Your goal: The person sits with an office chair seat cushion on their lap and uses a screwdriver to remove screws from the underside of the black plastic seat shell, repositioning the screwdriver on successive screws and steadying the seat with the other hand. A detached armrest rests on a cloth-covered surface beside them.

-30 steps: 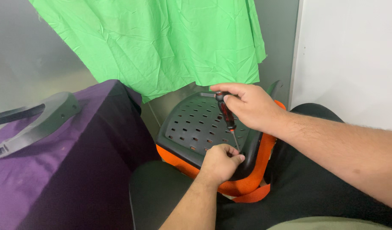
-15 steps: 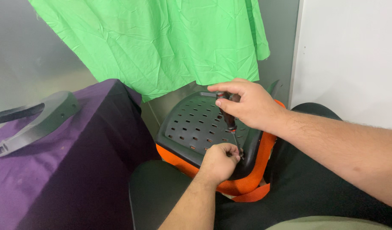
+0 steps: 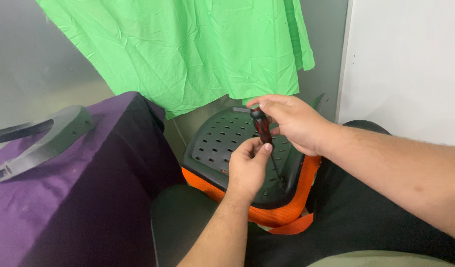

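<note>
My right hand [image 3: 292, 122] grips the top of a red and black screwdriver [image 3: 262, 129] that stands nearly upright. Its tip rests on a dark perforated plastic panel [image 3: 222, 138] with an orange padded edge [image 3: 282, 213]. My left hand [image 3: 248, 165] pinches the screwdriver's lower handle and shaft between thumb and fingers, just above the panel. The panel lies tilted across my lap, and the tip itself is partly hidden behind my left hand.
A green cloth [image 3: 188, 49] hangs on the wall behind. At the left, a purple cloth [image 3: 59, 178] covers a table with a grey curved plastic part [image 3: 44, 141] on it. A white wall panel [image 3: 405, 64] stands at the right.
My left hand has moved up from the panel surface and taken hold of the screwdriver's shaft. My right hand stays on the handle top, slightly turned.
</note>
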